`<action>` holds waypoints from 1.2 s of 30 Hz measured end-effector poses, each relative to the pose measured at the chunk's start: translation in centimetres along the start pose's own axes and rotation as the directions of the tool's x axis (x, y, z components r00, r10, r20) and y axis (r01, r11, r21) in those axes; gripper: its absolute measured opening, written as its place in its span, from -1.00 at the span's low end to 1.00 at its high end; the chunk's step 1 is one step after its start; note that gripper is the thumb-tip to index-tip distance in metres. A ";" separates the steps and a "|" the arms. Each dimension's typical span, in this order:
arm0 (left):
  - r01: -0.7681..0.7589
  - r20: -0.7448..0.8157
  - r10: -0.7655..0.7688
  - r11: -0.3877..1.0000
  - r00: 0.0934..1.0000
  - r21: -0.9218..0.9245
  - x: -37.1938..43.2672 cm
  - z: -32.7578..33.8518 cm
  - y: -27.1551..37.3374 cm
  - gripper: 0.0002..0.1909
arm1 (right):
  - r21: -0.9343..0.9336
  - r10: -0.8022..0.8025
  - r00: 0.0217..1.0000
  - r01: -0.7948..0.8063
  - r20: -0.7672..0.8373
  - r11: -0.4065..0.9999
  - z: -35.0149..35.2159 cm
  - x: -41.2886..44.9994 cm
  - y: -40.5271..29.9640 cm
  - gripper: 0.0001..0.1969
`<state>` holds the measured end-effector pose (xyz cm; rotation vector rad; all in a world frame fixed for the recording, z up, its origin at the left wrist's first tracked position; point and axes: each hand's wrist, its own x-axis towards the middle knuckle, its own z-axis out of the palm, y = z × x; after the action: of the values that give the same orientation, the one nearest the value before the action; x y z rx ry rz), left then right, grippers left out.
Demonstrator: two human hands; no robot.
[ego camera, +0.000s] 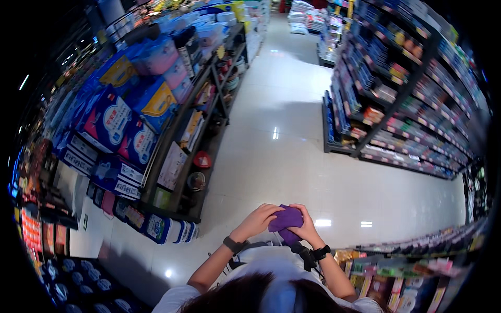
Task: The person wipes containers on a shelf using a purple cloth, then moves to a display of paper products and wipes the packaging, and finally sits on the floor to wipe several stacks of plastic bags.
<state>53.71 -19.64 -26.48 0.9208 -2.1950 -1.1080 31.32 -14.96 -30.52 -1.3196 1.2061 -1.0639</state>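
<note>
In front of my waist, both hands are on a folded purple cloth [287, 218]. My left hand [263, 220] lies over its left side with the fingers bent onto the fabric. From the right, my right hand [307, 226] grips the cloth, its thumb across the front and fingers behind the upper edge. A lower flap of the cloth hangs beneath the hands. Dark bands circle both wrists, the left band [235, 245] and the right band [322, 252]. Behind the cloth is a black strap or clip [307, 256] at my waist.
Tiled floor [270, 164] runs up an aisle ahead. Blue packages [113, 117] are stacked on the left shelf unit [184, 187], with plastic tubs [158, 229] at its foot. Right stands a shelf rack [395, 105] of small boxed goods. Another stocked shelf [411, 270] is close at lower right.
</note>
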 end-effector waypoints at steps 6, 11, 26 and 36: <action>0.283 -0.284 -0.300 0.954 0.911 -0.100 0.6 -7.0 -4.6 -0.69 | 0.107 0.111 0.844 -0.195 0.524 0.975 2.7 15.3 -0.8 -0.27; 0.339 -0.456 -0.356 0.933 0.816 -0.121 6.3 -11.2 -10.1 -0.68 | 0.130 0.109 0.717 -0.270 0.688 0.954 3.1 28.1 -1.3 -0.32; 0.193 -0.675 -0.320 0.946 0.665 -0.259 49.6 -33.6 -24.4 -0.72 | 0.637 0.148 0.826 -0.521 0.544 0.568 -8.8 72.2 -3.9 -0.57; 0.019 -0.470 -0.456 0.732 0.755 -0.681 66.4 -43.1 -39.6 -0.76 | 0.728 0.294 0.845 -0.534 0.446 0.429 -8.9 90.8 -4.2 -0.28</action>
<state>54.45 -108.18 -27.33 1.0707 -1.0420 -1.3204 33.01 -106.19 -27.57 -0.3151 0.5898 -0.8635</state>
